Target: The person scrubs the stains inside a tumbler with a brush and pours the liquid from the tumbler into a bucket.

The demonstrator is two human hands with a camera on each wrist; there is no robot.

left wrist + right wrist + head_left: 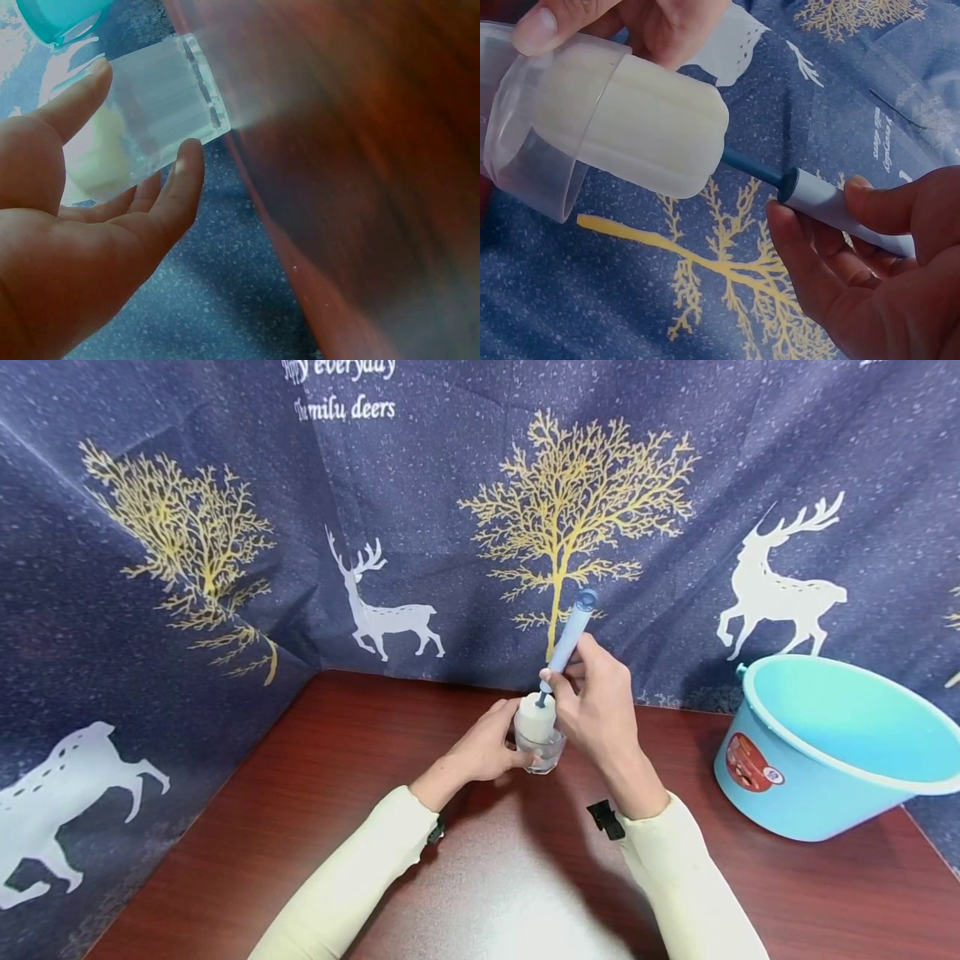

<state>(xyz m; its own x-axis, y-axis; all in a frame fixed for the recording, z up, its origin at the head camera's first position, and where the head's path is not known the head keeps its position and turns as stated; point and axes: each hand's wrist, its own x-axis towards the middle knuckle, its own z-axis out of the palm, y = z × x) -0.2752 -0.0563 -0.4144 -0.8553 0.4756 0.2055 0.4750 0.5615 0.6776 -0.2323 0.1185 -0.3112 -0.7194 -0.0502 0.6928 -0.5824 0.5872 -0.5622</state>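
Note:
A clear cup (544,758) stands on the table, and my left hand (491,745) grips it round the side. In the left wrist view thumb and fingers lie on opposite sides of the cup (161,101). A white sponge head (660,124) is partly inside the cup, its outer end sticking out of the rim. From it a dark blue stem (751,169) runs into a light blue handle (832,206). My right hand (600,702) pinches the lower part of this handle, which leans up to the right with a ring (587,600) at its top.
A light blue bucket (802,793) with a red label stands at the right of the brown table (360,727). Behind the table hangs a dark blue cloth (465,460) printed with white deer and yellow trees.

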